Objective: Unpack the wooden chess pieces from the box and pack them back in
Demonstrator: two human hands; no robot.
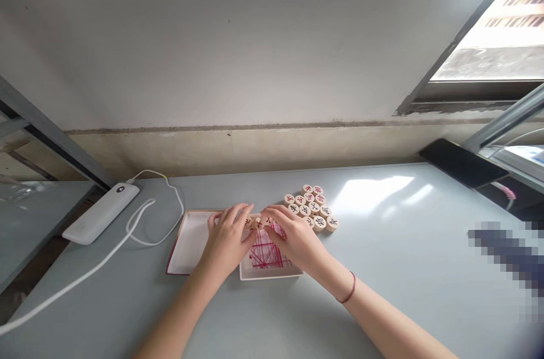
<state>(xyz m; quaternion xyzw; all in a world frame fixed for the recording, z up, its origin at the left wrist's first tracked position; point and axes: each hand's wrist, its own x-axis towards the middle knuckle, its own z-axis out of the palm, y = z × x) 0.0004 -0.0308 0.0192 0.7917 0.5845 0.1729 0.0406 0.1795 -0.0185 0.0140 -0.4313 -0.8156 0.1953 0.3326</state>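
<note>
Over an open white box [272, 277], my two hands meet at a short row of round wooden Chinese chess pieces [259, 223]. My left hand [228, 234] is closed at the row's left end, its fingers curled over the pieces. At the right end, my right hand [294, 233] pinches the row between thumb and fingers. Inside the box lies a sheet with pink-red grid lines [267, 256]. A shallow white lid with a dark red edge [187, 240] lies left of the box, partly behind my left hand. My fingers hide some pieces.
Several more Chinese chess pieces [313, 207] stand grouped behind and right of the box, red and black characters up. A white power bank [102, 213] with a white cable [85, 278] lies at left. At the back right is a black flat object [465, 162] by a metal post.
</note>
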